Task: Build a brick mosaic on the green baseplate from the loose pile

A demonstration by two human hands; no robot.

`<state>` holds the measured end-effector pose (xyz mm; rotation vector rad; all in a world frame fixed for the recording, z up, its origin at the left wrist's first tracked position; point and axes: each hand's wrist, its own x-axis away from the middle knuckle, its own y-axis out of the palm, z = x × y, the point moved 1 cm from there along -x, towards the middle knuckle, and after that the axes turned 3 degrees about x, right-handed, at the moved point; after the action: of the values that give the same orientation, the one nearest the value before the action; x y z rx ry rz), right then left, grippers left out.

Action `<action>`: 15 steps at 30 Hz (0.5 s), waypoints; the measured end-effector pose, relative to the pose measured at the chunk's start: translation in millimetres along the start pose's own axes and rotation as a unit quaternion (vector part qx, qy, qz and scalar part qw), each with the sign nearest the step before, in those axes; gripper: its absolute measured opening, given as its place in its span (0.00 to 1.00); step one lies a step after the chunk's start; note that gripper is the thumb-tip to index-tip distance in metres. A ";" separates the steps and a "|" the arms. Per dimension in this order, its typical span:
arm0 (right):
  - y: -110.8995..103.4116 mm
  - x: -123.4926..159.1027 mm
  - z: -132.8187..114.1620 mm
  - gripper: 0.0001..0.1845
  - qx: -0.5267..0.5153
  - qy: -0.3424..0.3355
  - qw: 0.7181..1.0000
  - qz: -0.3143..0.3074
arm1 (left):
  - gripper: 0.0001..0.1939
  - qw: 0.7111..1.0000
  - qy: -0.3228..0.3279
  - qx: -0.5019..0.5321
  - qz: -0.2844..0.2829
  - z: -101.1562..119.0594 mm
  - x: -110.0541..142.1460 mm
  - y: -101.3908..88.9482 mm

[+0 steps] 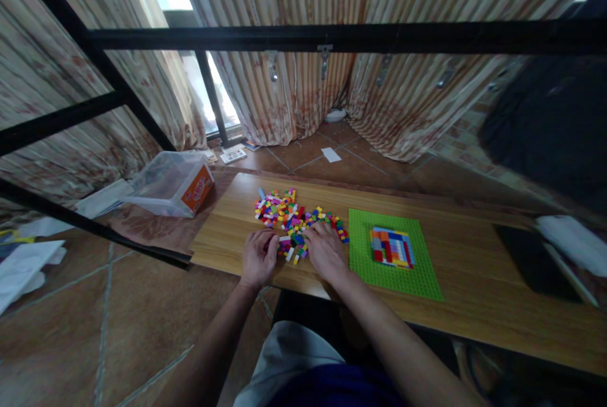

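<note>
A loose heap of toy building bricks (289, 216) in many colours lies on the wooden table in front of me. At the heap's near left edge is my left hand (258, 260), its fingers curled together; what they hold, if anything, is hidden. My right hand (326, 254) rests over the heap's right side, fingers reaching down among the bricks and somewhat apart, with no held brick visible. Right of it lies a green baseplate (393, 284). A low rectangular build of red, blue, white, yellow and orange bricks (392, 247) sits on that baseplate.
The wooden table (478, 293) is long and narrow, with a dark flat pad (535, 261) toward its right end. A clear plastic bin (161, 189) with an orange label stands left of it. A black metal frame bar (303, 38) crosses in front of the curtains.
</note>
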<state>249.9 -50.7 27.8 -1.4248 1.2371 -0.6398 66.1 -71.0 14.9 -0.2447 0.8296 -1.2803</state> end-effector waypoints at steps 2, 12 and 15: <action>-0.7 -0.6 -0.5 0.07 -0.013 0.006 1.000 0.009 | 0.13 1.000 0.002 -0.002 0.002 0.7 -0.2 -0.3; -15.6 41.4 -3.0 0.08 -0.229 0.060 0.969 0.072 | 0.11 1.000 0.012 -0.009 0.002 -0.3 -1.7 -1.0; -15.6 60.4 1.1 0.08 -0.266 0.082 0.958 0.073 | 0.11 1.000 0.012 -0.009 -0.001 0.4 -1.7 -1.7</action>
<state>274.8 -107.8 27.4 -1.7184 1.7178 -0.3366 65.0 -70.1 16.9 -0.2457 0.8610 -1.2806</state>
